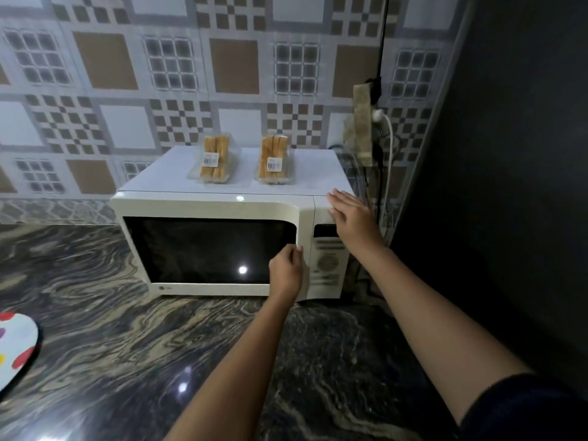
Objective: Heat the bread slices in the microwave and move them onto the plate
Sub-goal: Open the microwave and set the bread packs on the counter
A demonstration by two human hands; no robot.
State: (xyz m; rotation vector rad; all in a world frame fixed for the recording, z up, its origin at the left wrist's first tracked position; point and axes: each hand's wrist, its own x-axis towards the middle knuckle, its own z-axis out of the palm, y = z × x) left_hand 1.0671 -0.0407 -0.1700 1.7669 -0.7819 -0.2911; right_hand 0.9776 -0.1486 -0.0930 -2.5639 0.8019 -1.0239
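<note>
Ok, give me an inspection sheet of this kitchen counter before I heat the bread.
Surface: dark marbled counter.
Job's things: microwave, door shut; two bread packs on top; plate at far left.
Clutter: nothing seen.
Hands: left hand grips the door's edge; right hand flat on the microwave's top corner.
Cables: white cable plugged into a wall socket strip; black cable runs up from it.
Surroundings: tiled wall behind; dark panel at right.

Microwave (222, 205) stands on the counter (95, 313), before the wall (127, 90). On its top lie the left bread pack (213, 162) and, beside it, the right bread pack (273, 160). Plate (16, 345) sits far left on the counter, well apart. Left hand (286, 272) is at the door (210, 246), on its right edge; right hand (350, 218) is at the top-right corner.
</note>
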